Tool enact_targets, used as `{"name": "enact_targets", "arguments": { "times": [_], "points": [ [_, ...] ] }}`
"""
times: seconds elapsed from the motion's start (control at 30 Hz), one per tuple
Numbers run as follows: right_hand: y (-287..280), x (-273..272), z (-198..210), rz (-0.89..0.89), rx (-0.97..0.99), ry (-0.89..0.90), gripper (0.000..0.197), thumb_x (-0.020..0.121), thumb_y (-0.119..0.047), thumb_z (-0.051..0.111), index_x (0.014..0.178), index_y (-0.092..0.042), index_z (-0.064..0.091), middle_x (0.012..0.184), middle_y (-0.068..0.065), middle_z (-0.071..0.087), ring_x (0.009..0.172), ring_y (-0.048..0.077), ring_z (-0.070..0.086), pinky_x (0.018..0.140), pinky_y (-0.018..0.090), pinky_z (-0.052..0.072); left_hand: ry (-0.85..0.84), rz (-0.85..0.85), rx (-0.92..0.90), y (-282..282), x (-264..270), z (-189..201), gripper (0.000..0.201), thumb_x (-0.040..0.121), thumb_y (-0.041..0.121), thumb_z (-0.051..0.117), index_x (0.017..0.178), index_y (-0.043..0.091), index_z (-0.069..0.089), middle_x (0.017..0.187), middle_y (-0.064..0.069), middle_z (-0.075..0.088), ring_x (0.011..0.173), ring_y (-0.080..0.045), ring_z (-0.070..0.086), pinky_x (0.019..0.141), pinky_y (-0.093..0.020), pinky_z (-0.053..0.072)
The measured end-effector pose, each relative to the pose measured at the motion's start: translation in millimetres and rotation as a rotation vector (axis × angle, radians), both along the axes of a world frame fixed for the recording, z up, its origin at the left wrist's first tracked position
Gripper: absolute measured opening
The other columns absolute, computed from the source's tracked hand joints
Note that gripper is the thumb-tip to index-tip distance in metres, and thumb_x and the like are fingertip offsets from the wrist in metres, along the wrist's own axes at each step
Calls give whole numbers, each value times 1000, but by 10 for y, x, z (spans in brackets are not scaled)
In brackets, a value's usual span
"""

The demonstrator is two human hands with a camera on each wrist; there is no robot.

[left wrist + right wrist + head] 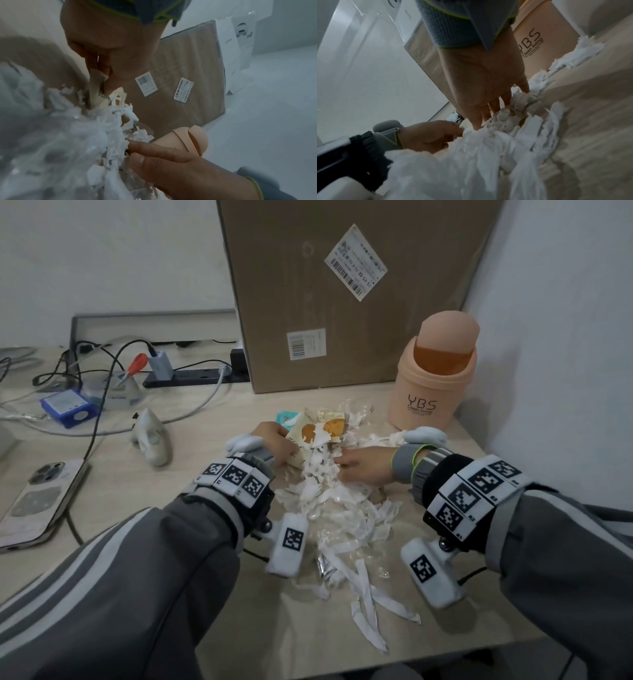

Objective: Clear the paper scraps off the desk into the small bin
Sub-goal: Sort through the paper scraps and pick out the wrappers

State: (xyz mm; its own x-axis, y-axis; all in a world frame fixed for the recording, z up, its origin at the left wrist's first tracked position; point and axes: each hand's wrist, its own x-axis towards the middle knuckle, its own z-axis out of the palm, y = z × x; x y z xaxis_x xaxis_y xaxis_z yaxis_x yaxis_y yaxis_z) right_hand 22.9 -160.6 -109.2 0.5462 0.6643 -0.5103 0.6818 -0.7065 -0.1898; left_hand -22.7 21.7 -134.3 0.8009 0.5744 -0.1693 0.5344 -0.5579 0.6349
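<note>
A heap of torn white paper scraps (330,505) lies mid-desk, with loose strips trailing toward the front edge. Mixed into its far end are cream and orange wrappers (329,428). My left hand (279,441) is at the heap's far left, its fingers curled and pinching a cream wrapper (98,94). My right hand (346,463) lies on the heap from the right, fingers straight and pushed into the scraps (505,116). The small peach bin (432,386) with its swing lid stands upright at the back right, just beyond my right wrist.
A big cardboard box (349,292) stands behind the heap, left of the bin. A wall closes the right side. On the left are a phone (37,501), a white gadget (152,436), a blue box (66,407) and a power strip (195,375) with cables.
</note>
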Motion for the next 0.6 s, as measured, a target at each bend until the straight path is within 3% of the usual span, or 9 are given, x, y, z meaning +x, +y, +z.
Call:
{"name": "enact_targets", "arguments": {
  "times": [0.1, 0.17, 0.23, 0.33, 0.4, 0.47, 0.53, 0.6],
  "points": [
    [5, 2, -10, -37, 52, 6, 51, 100, -37, 32, 147, -19, 26, 158, 2, 18, 144, 21, 20, 114, 32, 19, -156, 49, -30, 3, -64, 60, 10, 88, 5, 60, 89, 13, 65, 89, -7, 65, 84, -23, 57, 81, -40, 53],
    [1, 0, -25, -92, 154, 14, 46, 99, -34, 36, 143, -21, 36, 154, 2, 30, 138, 23, 32, 111, 34, 28, -249, 70, -13, 13, -153, 146, 11, 90, 5, 58, 89, 14, 64, 89, -6, 65, 83, -23, 58, 74, -37, 48],
    [-18, 24, -18, -173, 309, -37, 39, 96, -31, 43, 134, -25, 50, 147, 3, 42, 129, 23, 45, 104, 33, 38, -332, 83, 4, 28, -206, 221, 10, 90, 7, 60, 92, 14, 66, 89, -3, 65, 83, -21, 59, 71, -30, 43],
    [-59, -11, 133, -349, 645, -227, 25, 90, -27, 53, 111, -26, 66, 133, 1, 56, 110, 21, 58, 87, 27, 43, -485, 72, -91, 11, -294, 344, 10, 89, 5, 66, 96, 10, 70, 98, -9, 72, 87, -22, 65, 79, -35, 53],
    [-75, -61, 262, -370, 875, -281, 30, 87, -28, 60, 117, -25, 59, 130, 0, 54, 113, 17, 54, 88, 24, 39, -511, 9, -189, -35, -352, 406, 9, 89, 2, 68, 94, 9, 69, 96, -10, 72, 79, -16, 65, 74, -30, 56],
    [-62, -119, 358, -279, 974, -271, 57, 81, -28, 69, 132, -23, 45, 135, 1, 45, 117, 14, 47, 93, 22, 35, -463, -108, -272, -106, -376, 440, 11, 89, 0, 69, 87, 10, 66, 85, -4, 70, 63, -4, 63, 58, -14, 48],
    [-36, -167, 399, -200, 899, -201, 73, 77, -27, 74, 139, -24, 37, 140, 0, 40, 118, 13, 44, 95, 22, 36, -438, -230, -368, -175, -395, 458, 16, 89, -3, 68, 84, 12, 65, 79, -2, 70, 60, -2, 64, 63, -15, 50],
    [-27, -176, 380, -204, 837, -106, 66, 78, -24, 73, 136, -25, 42, 138, -2, 43, 113, 11, 48, 91, 22, 40, -435, -328, -420, -230, -393, 456, 16, 90, -4, 67, 85, 12, 66, 80, -3, 71, 69, -11, 66, 74, -23, 53]
  ]
}}
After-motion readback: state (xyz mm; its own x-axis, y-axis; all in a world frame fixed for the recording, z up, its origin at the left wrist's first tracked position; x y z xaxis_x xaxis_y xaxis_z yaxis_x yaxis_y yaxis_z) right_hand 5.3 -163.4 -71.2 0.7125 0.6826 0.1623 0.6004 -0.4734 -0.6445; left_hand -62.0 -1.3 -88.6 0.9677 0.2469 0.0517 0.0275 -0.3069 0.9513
